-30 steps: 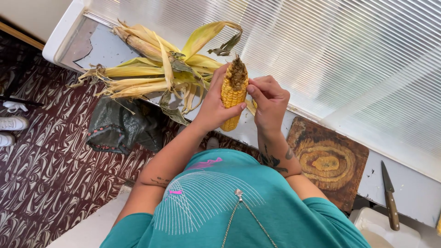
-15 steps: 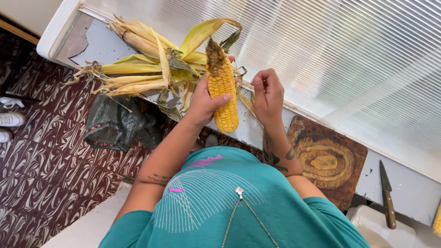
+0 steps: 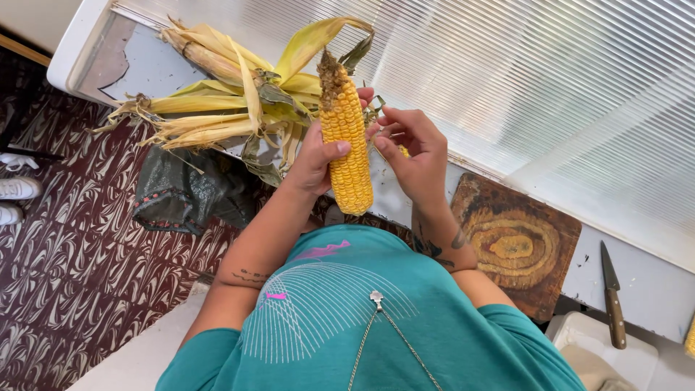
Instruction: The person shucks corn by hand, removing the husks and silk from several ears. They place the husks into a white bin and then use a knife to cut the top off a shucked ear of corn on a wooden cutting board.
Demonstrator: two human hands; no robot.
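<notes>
A husked yellow corn cob (image 3: 346, 137) with a brown dried tip stands upright in front of me. My left hand (image 3: 313, 159) grips it around the middle, thumb across the kernels. My right hand (image 3: 411, 148) is beside the cob on its right, fingers bent and pinching at fine strands near the kernels. Behind the cob lies a pile of unhusked corn and loose yellow-green husks (image 3: 224, 94) on the grey counter (image 3: 141, 69).
A round-grained wooden cutting board (image 3: 517, 246) lies on the counter at right, with a wooden-handled knife (image 3: 613, 297) beyond it. A dark plastic bag (image 3: 181, 195) hangs below the counter edge. Patterned maroon floor and white shoes (image 3: 16, 199) at left.
The cob has been raised and turned upright in my left hand. My right hand let go of its top, drew away, then came back to the cob's right side.
</notes>
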